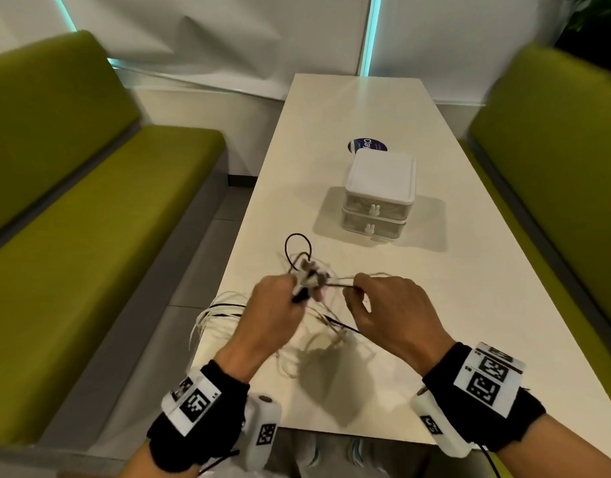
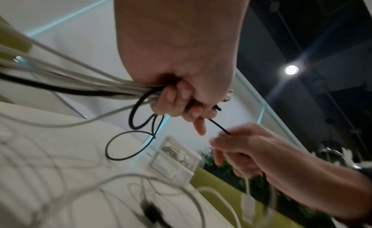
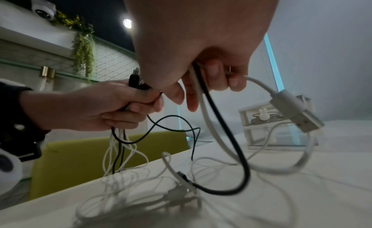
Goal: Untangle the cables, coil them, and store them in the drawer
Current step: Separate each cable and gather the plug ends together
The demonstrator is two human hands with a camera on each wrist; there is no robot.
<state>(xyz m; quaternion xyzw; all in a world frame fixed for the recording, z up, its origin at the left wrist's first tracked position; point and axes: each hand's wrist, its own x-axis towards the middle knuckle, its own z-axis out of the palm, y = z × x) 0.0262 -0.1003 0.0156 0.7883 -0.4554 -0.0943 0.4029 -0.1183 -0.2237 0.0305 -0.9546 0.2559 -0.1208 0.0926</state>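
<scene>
A tangle of white and black cables (image 1: 318, 334) hangs between my hands above the near end of the table (image 1: 418, 305). My left hand (image 1: 280, 301) grips a bunch of cable ends (image 2: 124, 91), with plugs sticking out past its fingers and a black loop (image 1: 299, 250) rising beyond them. My right hand (image 1: 373, 305) pinches a thin black cable (image 2: 219, 128) stretched over from the left hand, and also holds a white cable (image 3: 259, 85) ending in a USB plug (image 3: 300, 118). Loose loops lie on the table below. The small two-drawer box (image 1: 378, 198) stands further back with both drawers shut.
Green benches (image 1: 90, 236) run along both sides of the narrow table. A dark round sticker (image 1: 366, 146) lies behind the drawer box. Some white cable loops (image 1: 214, 315) hang off the table's left edge.
</scene>
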